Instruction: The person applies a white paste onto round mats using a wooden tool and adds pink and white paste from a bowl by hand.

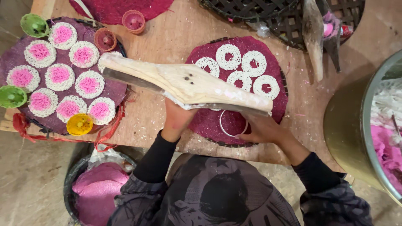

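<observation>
- Head view: both hands hold a long pale wooden hinged press (184,83) just above a round magenta woven mat (209,121) on the wooden counter (167,37).
- The left hand (178,119) is closed around the underside of the press, at the mat's left edge.
- The right hand (261,129) sits at the mat's near edge, under the wide end of the press. Its fingers reach toward a thin metal ring (232,123) lying on the mat, but the press hides whether they pinch it.
- Five white noodle rings (253,62) already lie on the far half of the mat. The step in hand looks like forming another inside the metal ring.
- By my reading, the work calls for keeping the press level over the ring and clear of the finished ones.
- Left of the mat, a purple round tray (12,62) carries white noodle discs with pink centres (59,76), with small green, yellow and orange plastic cups (79,124) around its rim.
- Near-left of the mat, a dark bowl of pink dough (98,190) sits low.
- Right of the mat stands a large metal basin (351,125) holding white and pink strands.
- Beyond the mat are dark woven basket trays (251,8), and a wooden paddle (313,33) lies beyond and to its right.
- Packages: a small crumpled pink-and-red packet (335,27) lies in the far-right basket, and a clear plastic scrap (261,28) just beyond the mat. No signs are visible.
</observation>
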